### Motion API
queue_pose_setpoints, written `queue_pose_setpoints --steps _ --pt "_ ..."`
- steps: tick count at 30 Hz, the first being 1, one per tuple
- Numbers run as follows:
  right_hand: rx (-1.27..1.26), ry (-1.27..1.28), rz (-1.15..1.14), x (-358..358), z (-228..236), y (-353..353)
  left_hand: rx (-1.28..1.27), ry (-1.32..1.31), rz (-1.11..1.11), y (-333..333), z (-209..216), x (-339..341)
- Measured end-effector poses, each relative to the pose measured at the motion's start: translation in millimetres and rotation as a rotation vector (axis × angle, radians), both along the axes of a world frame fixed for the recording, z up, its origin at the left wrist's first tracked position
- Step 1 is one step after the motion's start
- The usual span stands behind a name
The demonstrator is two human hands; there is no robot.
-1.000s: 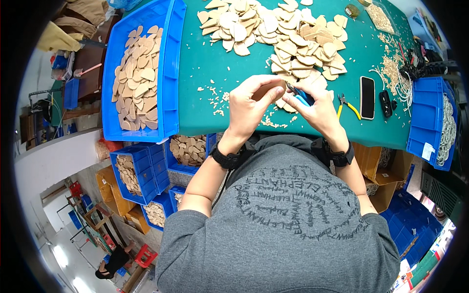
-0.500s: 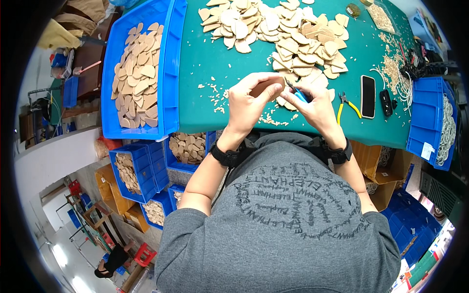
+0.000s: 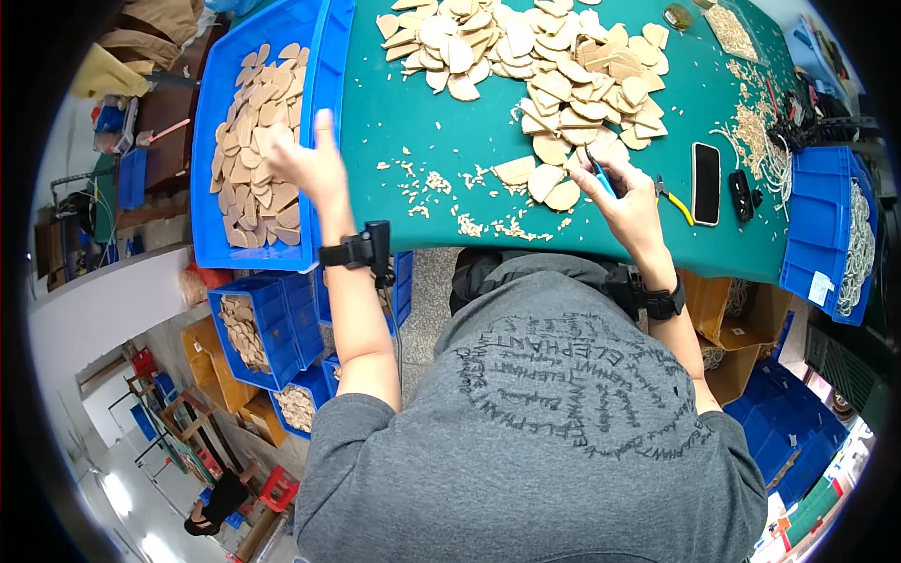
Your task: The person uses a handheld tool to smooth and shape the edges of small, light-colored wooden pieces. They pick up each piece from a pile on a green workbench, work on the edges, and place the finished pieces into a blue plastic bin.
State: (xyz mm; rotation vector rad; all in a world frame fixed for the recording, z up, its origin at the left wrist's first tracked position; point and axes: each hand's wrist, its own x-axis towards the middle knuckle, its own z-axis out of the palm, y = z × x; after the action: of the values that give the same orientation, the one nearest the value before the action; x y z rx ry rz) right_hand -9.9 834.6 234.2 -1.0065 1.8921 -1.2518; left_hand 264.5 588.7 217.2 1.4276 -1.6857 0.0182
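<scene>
My left hand [image 3: 317, 171] is over the inner side of the blue bin [image 3: 328, 66], its thumb spread away from the fingers. No piece shows in that hand, though the fingertips blur against the cardboard-coloured half-round pieces [image 3: 272, 141] in the bin. Blue-handled pliers [image 3: 602, 176] are gripped in my right hand [image 3: 633, 211], above the green table near its front edge. Their dark tips point toward a heap of similar flat, rounded pieces [image 3: 554, 84]. A few of these pieces [image 3: 544, 180] lie just left of my right hand.
Small tan scraps [image 3: 469, 225] are scattered along the front of the green table [image 3: 404, 122]. Yellow-handled pliers [image 3: 678, 205], a phone [image 3: 706, 185] and a small black device [image 3: 742, 197] lie to the right. A blue bin of pale cord [image 3: 817, 235] stands at the right edge.
My left hand has let go of a flat rounded piece and swung left from beside the pliers to over the blue bin. My right hand has shifted slightly right, still holding the pliers.
</scene>
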Motion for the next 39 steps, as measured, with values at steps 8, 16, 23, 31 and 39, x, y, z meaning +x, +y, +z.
queue_pose_setpoints --steps 8,16,23,31,39 --pt "0.014 0.129 0.001 -5.8 -7.1 7.3 0.691 -0.49 -0.777 108.0 -120.8 -122.6" --pt "0.069 0.048 0.007 -1.0 -0.3 8.2 0.826 -0.383 -0.757 102.7 -103.6 -116.9" --pt "0.007 -0.016 0.021 0.9 -8.6 3.8 0.935 -0.403 -0.701 120.5 -110.9 -121.8" --pt "0.011 -0.024 0.036 -1.1 -10.5 4.5 1.306 0.453 -0.894 110.6 -61.2 -95.9" --pt "0.031 -0.042 0.149 8.6 2.4 -7.8 1.19 0.937 -0.952 109.3 -25.5 -89.5"
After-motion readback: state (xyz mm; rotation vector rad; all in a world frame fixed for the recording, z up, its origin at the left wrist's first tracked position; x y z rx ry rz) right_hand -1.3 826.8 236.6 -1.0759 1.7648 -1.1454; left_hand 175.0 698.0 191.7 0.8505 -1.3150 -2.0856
